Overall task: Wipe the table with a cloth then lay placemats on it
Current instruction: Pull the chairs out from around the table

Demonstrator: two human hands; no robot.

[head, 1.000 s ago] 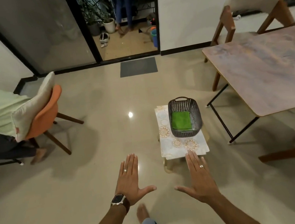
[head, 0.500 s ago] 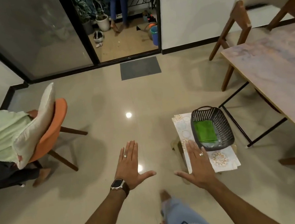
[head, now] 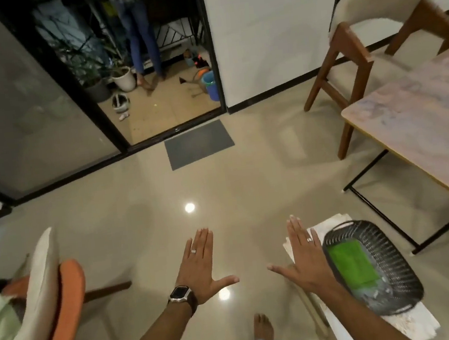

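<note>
Here both forearms reach up from the bottom edge of the frame, palms down over the floor. The left hand (head: 201,267) sits at lower centre, fingers straight and pressed together, thumb splayed out to the right; a ring shows on one finger and a watch (head: 180,293) wraps the wrist. The right hand (head: 304,258) mirrors it just to the right, fingers flat and together, thumb pointing left, a ring on one finger as well. Neither hand grasps anything; both are spread flat in the air, thumbs well apart.

The green cloth (head: 353,265) lies folded inside a dark woven basket (head: 390,262) at lower right, just right of the right hand. The basket rests on a pale patterned surface (head: 408,322); whether that is placemats or a small stand cannot be told. The table (head: 422,119) with its marbled top and black legs fills the right edge, a wooden chair (head: 358,51) behind it at upper right. An orange chair (head: 63,308) stands at lower left.
</note>
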